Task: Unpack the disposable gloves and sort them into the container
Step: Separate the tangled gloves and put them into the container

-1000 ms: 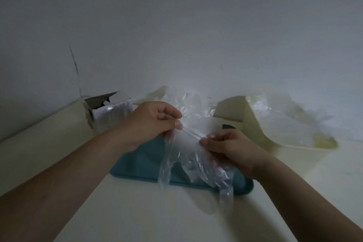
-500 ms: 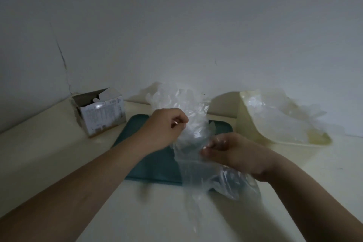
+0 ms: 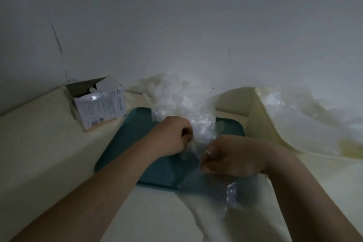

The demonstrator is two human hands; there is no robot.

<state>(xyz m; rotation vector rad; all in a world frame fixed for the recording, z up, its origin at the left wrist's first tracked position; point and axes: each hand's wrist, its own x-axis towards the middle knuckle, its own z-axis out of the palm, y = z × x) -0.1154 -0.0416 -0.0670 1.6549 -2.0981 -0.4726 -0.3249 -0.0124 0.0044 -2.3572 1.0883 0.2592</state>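
Observation:
A crumpled heap of clear disposable gloves (image 3: 182,104) rises at the back of a teal tray (image 3: 127,143). My left hand (image 3: 170,137) grips the lower part of that heap with curled fingers. My right hand (image 3: 231,155) pinches a single clear glove (image 3: 235,192) that trails down over the tray's front edge toward me. The two hands are close together over the tray's middle. A cream container (image 3: 253,120) at the right holds several clear gloves (image 3: 306,122).
An opened white cardboard glove box (image 3: 98,104) stands at the left of the tray on the cream table (image 3: 39,143). A grey wall with a crack closes the back.
Both hands have dropped lower over the tray. The glove between them has been pulled away from the heap and now trails further toward me under my right hand.

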